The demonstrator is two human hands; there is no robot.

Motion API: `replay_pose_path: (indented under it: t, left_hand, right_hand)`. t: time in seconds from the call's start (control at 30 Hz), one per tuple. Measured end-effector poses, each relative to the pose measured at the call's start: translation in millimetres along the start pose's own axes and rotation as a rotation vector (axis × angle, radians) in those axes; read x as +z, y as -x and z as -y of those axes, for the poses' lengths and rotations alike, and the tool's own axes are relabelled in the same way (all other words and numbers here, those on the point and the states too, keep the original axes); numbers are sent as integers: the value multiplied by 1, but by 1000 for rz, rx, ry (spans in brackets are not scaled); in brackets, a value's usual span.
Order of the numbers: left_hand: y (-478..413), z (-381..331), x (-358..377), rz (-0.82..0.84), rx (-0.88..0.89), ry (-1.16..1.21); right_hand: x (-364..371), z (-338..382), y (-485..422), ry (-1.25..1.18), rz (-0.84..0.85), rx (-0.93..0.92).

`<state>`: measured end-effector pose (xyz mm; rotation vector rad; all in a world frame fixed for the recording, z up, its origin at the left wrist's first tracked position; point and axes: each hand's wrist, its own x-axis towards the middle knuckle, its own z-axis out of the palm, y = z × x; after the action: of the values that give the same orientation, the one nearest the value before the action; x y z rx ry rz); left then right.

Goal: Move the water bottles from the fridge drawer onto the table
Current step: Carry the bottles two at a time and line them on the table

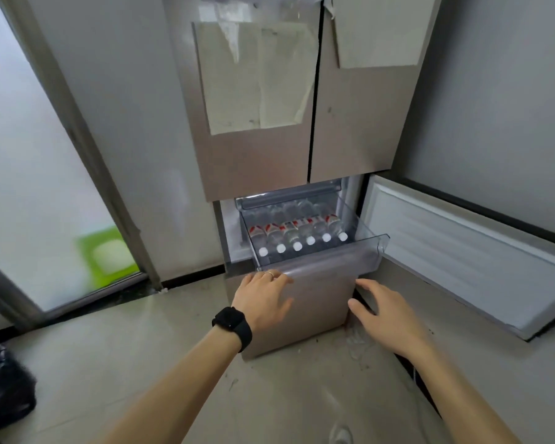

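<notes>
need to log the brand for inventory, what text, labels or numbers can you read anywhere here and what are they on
No text can be read anywhere in this view.
Water bottles in the fridge drawer: red and white labels, print too small and blurred to read.
Paper sheets on the fridge doors: no legible writing.
Black smartwatch on the left wrist: its screen is dark.

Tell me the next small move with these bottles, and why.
Probably reach the right hand up over the drawer front and grip the nearest bottle. The drawer is pulled out, six white caps face forward, and both hands are open and empty, the left hand on the lower panel.
</notes>
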<state>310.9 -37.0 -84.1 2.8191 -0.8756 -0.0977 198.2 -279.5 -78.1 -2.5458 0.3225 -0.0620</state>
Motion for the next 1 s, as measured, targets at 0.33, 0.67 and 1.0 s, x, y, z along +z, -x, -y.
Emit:
replay_pose_path:
  t: [0.33,0.67,1.0]
  left_hand:
    - [-206,-21,44,145,-263,468]
    - [-354,-23,106,280,-554,823]
    - [-442,-20,158,338,-758,1050]
  right_hand:
    - [-21,-75,-222,-262,94,38]
    - [22,-125,-389,-509,271,392]
    - [92,-165,-456,-866,301,868]
